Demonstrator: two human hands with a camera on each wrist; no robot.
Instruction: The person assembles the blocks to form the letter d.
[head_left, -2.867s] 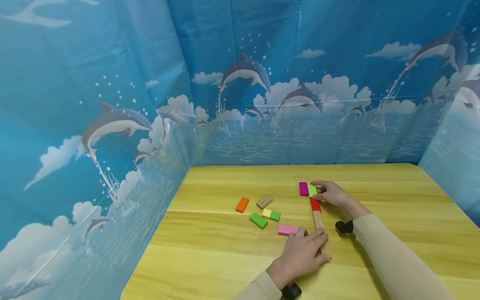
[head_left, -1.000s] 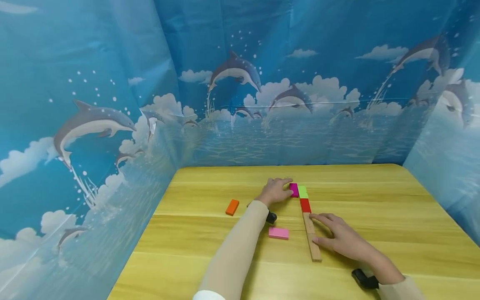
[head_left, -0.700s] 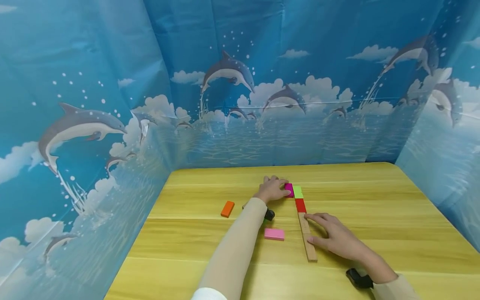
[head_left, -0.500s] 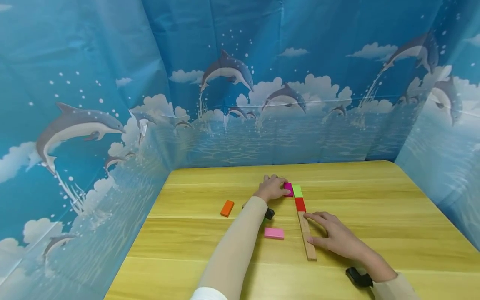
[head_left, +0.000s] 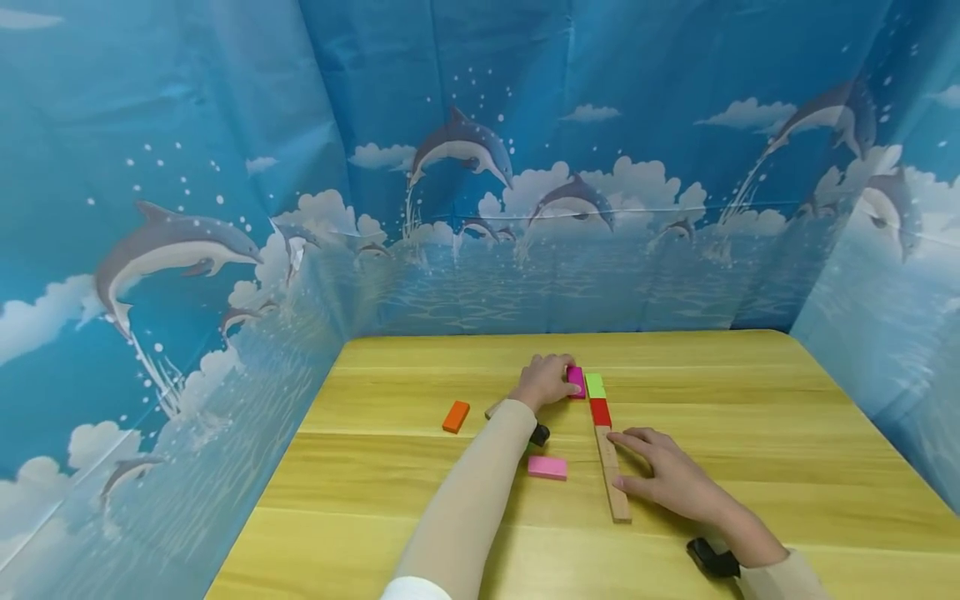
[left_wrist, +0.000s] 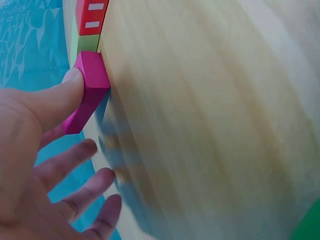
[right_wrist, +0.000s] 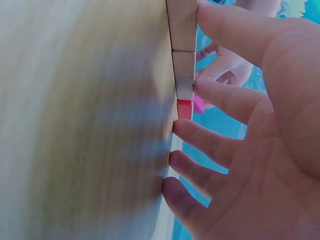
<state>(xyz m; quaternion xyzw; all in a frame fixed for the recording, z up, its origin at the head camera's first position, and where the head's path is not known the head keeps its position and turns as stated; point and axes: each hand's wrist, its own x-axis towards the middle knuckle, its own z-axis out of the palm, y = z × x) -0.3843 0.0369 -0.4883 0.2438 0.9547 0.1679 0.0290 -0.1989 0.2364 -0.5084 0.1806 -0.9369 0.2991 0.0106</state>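
My left hand (head_left: 544, 382) pinches a magenta block (left_wrist: 94, 75) between thumb and index finger. The block is tilted up off the table at one edge, beside the far end of a row of blocks. That row runs toward me: a lime green block (head_left: 595, 385), a red block (head_left: 601, 412), then plain wooden blocks (head_left: 612, 475). My right hand (head_left: 675, 479) lies along the row's right side, fingers extended, with thumb and index fingertips at the wooden blocks (right_wrist: 184, 67). The left wrist view shows white rectangles on the red block (left_wrist: 92, 16).
An orange block (head_left: 456, 417) lies at the left of the yellow wood-grain table (head_left: 360, 483). A pink block (head_left: 547, 468) lies left of the row. Part of another wooden block (head_left: 492, 409) shows behind the left sleeve. A dolphin-print curtain (head_left: 465, 275) stands behind the table.
The hands have swapped places: the right hand left the lime block for the wooden blocks, and the left reached the magenta block. Just now the magenta block tipped and shifted slightly from the lime one.
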